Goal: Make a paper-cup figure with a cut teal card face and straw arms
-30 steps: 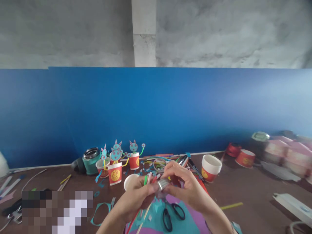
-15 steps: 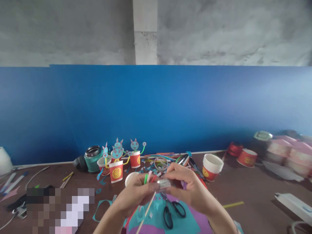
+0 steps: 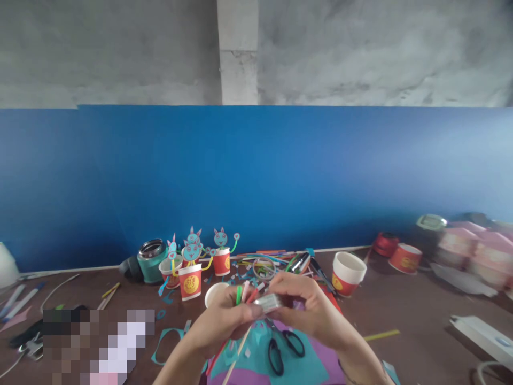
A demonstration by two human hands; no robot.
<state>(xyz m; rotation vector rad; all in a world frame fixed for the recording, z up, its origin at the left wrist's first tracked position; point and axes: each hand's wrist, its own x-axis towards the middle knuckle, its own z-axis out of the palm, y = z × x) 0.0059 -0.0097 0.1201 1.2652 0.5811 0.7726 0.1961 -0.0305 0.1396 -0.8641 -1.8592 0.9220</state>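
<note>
Both my hands meet over the middle of the table around a small whitish, shiny piece (image 3: pixel 268 303), too blurred to name. My left hand (image 3: pixel 228 316) has its fingers closed on the piece's left end, and green, pink and red sticks (image 3: pixel 239 294) poke out between them. My right hand (image 3: pixel 306 300) pinches the piece's right side. A pale thin stick (image 3: pixel 237 357) slants down below my left hand. Black-handled scissors (image 3: pixel 284 350) lie beneath my hands on teal and purple sheets (image 3: pixel 306 366).
Red paper cups with teal animal faces (image 3: pixel 189 281) stand at the back left beside a teal jar (image 3: pixel 152 262). Stacked cups (image 3: pixel 348 274) stand right of centre. Pens (image 3: pixel 300 262) and paper scraps lie behind my hands. A white box (image 3: pixel 483 339) lies at right.
The shiny piece has tilted slightly between my fingers, and my right hand has shifted a little. The view has moved very slightly.
</note>
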